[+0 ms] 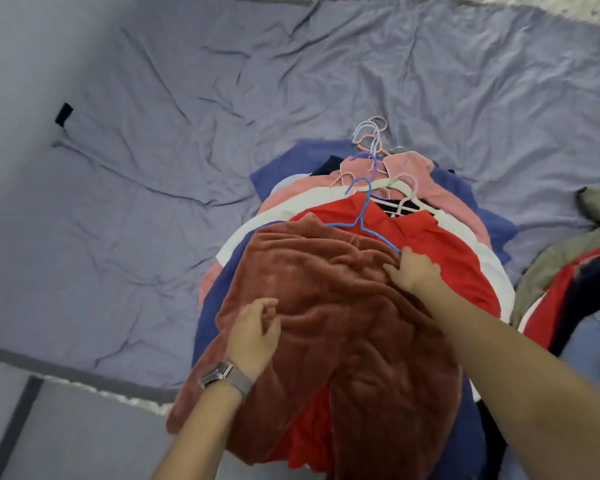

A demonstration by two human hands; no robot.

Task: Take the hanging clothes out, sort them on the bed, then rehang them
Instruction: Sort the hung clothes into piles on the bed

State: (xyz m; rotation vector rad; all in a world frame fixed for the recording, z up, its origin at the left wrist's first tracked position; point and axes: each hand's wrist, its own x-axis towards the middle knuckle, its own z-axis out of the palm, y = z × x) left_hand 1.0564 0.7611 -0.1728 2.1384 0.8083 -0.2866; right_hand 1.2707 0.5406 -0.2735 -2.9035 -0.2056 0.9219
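Note:
A pile of clothes on hangers lies on the bed with a grey-blue sheet [187, 116]. On top is a rust-brown fleece garment [343, 323]. Under it lies a bright red shirt [440, 244] on a blue wire hanger [361, 220], then white, pink [409, 168] and blue [284, 168] garments. Several pastel hanger hooks [371, 136] stick out at the far end of the pile. My left hand [253, 337], with a wristwatch, pinches the fleece near its left side. My right hand [413, 271] grips the fleece's upper edge beside the blue hanger.
A second heap of clothes [568, 271], olive, red and navy, lies at the right edge of the bed. A small black tag [63, 114] sits at the sheet's left edge. The bed's near edge and grey floor [66, 438] are at lower left.

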